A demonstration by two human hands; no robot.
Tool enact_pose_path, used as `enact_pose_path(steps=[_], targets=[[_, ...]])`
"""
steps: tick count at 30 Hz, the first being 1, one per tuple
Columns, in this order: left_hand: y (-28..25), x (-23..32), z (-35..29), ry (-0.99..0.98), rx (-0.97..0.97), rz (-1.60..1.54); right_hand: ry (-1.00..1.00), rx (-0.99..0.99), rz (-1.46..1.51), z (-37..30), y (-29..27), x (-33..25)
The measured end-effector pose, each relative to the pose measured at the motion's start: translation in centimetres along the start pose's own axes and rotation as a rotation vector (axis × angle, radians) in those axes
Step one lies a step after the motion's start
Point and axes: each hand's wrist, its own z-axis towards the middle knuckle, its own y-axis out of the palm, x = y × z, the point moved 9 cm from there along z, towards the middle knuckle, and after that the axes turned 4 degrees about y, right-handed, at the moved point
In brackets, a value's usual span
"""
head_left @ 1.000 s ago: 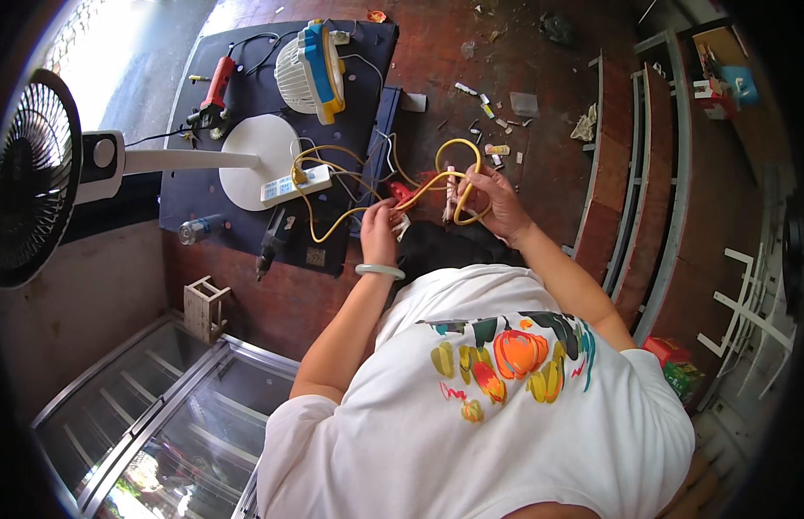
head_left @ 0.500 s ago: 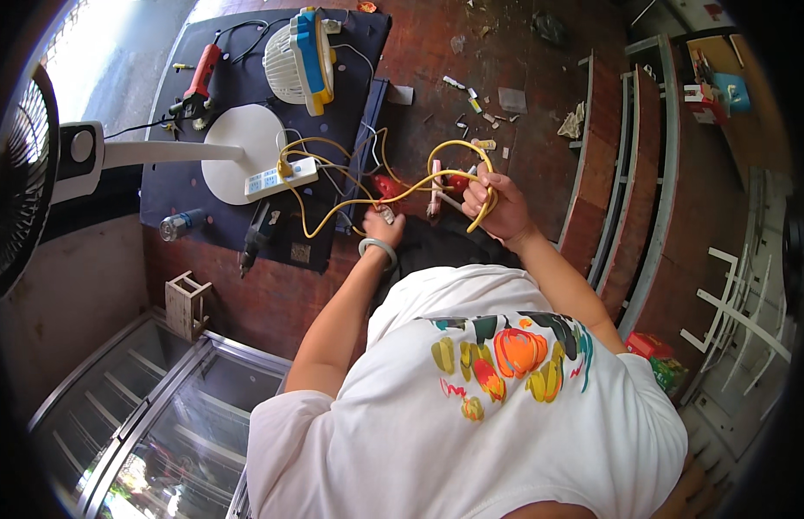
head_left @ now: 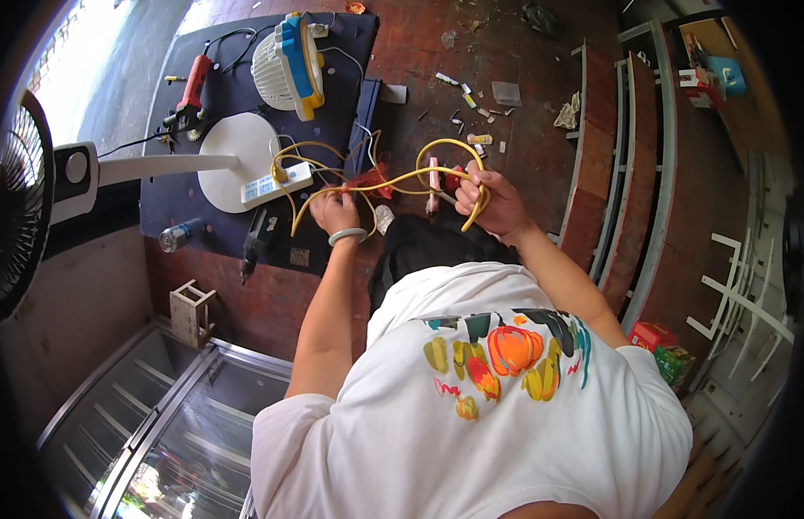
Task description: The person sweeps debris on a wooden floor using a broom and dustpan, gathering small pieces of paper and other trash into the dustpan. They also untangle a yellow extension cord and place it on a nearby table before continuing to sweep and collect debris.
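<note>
My right hand (head_left: pixel 493 203) is closed round a yellow cord (head_left: pixel 430 149), which makes a loop above the fingers. From there the cord runs left, passes over my left hand (head_left: pixel 335 210) and bends down toward the table edge. The left fingers are closed on a thin red plastic string (head_left: pixel 367 180) that stretches rightward, blurred. Beside the left hand, a yellow plug sits in a white power strip (head_left: pixel 277 184). Just below my right hand's level, a pink-and-white stick-like thing (head_left: pixel 433 186) and a red object (head_left: pixel 455 179) lie partly hidden by the cord.
The dark-topped table (head_left: pixel 354 60) bears a standing fan's white base (head_left: pixel 213 192), a blue-and-white lamp-like device (head_left: pixel 290 69), a red angle grinder (head_left: pixel 193 86), a drill (head_left: pixel 255 242) and a clear bottle (head_left: pixel 181 233). Litter dots the floor; metal-edged boards (head_left: pixel 592 156) stand at right.
My left hand has moved left and up from near my lap to the table edge, drawing the red string out. My right hand stays nearly in place with the yellow cord.
</note>
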Motion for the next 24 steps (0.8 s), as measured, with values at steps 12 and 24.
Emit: enact_pose_path(steps=[12, 24], targets=[[-2.7, 12.0, -5.0, -0.527, -0.609, -1.129, -0.051, 0.222, -0.528, 1.8, -1.6, 1.2], [-7.2, 23.6, -9.9, 0.737, -0.443, 0.031, 0.207, 0.059, -0.060, 2.6, 1.7, 4.1]])
